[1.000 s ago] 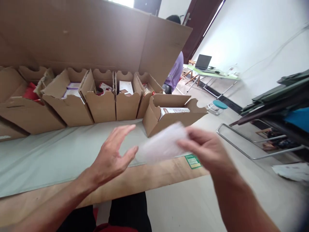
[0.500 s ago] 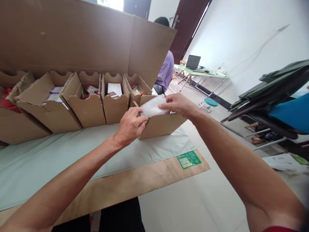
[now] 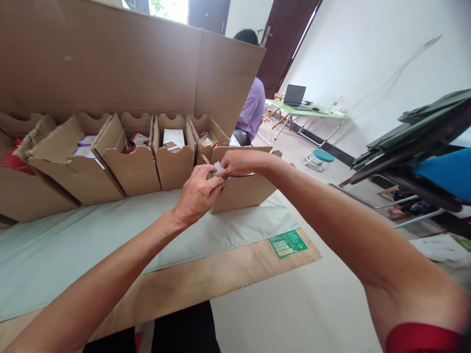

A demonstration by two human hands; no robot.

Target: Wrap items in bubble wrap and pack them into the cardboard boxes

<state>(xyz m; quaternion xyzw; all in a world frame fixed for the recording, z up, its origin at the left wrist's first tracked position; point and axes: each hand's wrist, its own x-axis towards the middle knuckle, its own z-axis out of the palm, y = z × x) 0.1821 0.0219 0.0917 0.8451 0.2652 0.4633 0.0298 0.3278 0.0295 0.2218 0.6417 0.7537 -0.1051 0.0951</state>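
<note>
Both hands meet at the left end of an open box [image 3: 243,193], near the centre of the frame. The left hand [image 3: 200,190] comes up from the lower left, its fingers closed on the box's near left corner, thumb on the near side. The right hand [image 3: 235,163] reaches in from the right with its palm down, over the box's opening. Its fingers bend down towards the bubble wrap [image 3: 219,168] and are partly hidden, so I cannot tell whether they grip it or only press on it. The bubble wrap lies at the left end of the opening, a small pale patch showing between the two hands; the rest is out of sight.

The box stands on a pale cloth [image 3: 110,233] over a wooden counter [image 3: 221,272], with a green label [image 3: 289,243] on the counter's bare edge at right. Left of the box, a row of cartons [image 3: 138,169] runs to the left edge of the frame, holding red, purple and white packs. A tall cardboard panel [image 3: 128,63] rises behind them. Past its right end sits a person in purple [image 3: 252,108]; farther right are a laptop [image 3: 294,94] and a teal stool [image 3: 323,156].
</note>
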